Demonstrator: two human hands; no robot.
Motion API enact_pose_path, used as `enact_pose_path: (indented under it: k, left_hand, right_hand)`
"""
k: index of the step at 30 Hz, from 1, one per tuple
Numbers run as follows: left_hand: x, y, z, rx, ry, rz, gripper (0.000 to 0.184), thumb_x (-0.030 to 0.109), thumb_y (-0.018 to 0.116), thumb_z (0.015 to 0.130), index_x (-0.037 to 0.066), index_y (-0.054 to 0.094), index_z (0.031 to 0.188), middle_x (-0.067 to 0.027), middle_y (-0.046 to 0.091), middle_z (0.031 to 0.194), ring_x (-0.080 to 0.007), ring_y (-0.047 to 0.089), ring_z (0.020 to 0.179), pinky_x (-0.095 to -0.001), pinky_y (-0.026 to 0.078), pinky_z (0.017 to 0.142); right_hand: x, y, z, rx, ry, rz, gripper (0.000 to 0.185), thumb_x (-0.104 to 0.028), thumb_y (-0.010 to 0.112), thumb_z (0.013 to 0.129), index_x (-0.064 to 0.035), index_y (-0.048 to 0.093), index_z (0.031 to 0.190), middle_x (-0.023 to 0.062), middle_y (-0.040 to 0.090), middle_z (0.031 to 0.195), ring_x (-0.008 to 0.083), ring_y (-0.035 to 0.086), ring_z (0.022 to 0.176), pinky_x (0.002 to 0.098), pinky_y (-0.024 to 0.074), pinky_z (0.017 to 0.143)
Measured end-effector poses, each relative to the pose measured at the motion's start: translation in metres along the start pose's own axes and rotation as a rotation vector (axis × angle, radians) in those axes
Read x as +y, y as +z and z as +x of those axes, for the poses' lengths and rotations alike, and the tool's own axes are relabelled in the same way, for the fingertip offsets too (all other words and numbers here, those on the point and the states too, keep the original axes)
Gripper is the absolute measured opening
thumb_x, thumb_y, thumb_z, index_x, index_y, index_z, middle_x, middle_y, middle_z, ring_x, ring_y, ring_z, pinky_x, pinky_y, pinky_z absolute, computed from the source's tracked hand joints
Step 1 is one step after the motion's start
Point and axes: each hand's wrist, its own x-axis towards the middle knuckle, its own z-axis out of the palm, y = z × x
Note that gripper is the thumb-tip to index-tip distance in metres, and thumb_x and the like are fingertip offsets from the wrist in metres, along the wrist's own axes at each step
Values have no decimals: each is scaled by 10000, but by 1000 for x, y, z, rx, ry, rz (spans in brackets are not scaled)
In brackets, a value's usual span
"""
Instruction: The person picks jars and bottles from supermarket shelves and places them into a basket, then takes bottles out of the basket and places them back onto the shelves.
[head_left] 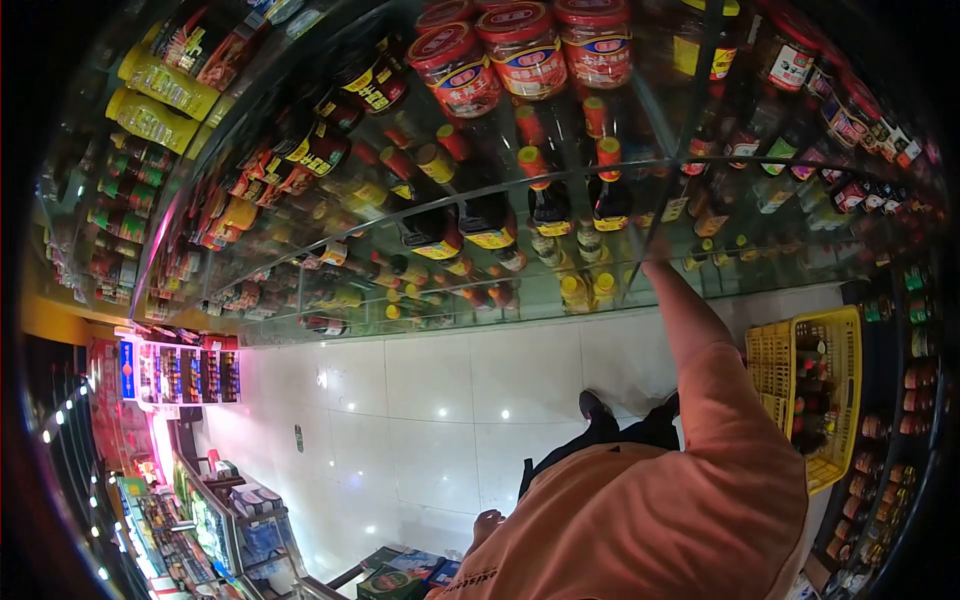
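My right arm stretches up to the glass shelving, and my right hand (652, 250) is at a lower shelf. It is blurred and partly behind the glass edge, so its fingers and anything in them are hidden. Dark sauce bottles with red caps and yellow labels (610, 200) stand on the shelf just left of it. Beyond them on a higher shelf are red-lidded jars (520, 50). Down by my side hangs my left hand (487, 524), small in view, its fingers curled in with nothing visible in them.
A yellow plastic basket (848, 400) with several bottles and jars stands right of my body. Shelves of jars (915, 400) line the far right. A lit display rack (190, 375) is at the left, and boxes (400, 575) lie near my left side. Pale floor tiles (420, 390) run below the shelving.
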Motion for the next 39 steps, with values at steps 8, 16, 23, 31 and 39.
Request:
enact_pose_path:
  k: [8,16,23,31,39]
  left_hand:
    - [-8,17,20,-29,-143,146,283,294,672,903,57,743,1040,-152,737,1088,-243,735,931,-367,579,817]
    - [77,24,-4,-46,59,16,423,245,615,952,-56,599,1248,-177,743,1042,-245,732,955,-353,586,796]
    - [58,60,60,-20,20,336,267,239,635,946,60,714,1129,-87,747,949,-159,690,818,-303,562,780]
    - [161,122,106,-367,385,684,282,280,533,963,70,720,931,-97,642,747,-180,591,700,-331,519,724]
    - [342,222,40,-346,159,109,382,257,585,992,22,542,1289,-151,712,1064,-236,710,848,-330,547,697]
  right_hand:
    - [3,-11,5,-22,-85,-47,529,-372,642,895,-36,469,1266,274,637,1132,458,618,1075,520,491,911]
    - [105,18,38,-20,-472,81,556,-262,695,891,-61,480,1363,191,636,1201,349,603,1137,432,457,973]
    - [132,-142,-147,-550,-38,177,403,-205,649,895,-73,572,1269,146,687,1138,292,680,1015,413,524,881]
    - [281,-391,-195,233,201,-187,192,-206,647,890,-86,648,1040,197,685,839,374,692,833,479,531,713]
    - [478,-513,-195,298,717,-231,613,-304,695,846,-85,442,1360,262,678,1107,439,635,1077,521,502,884]
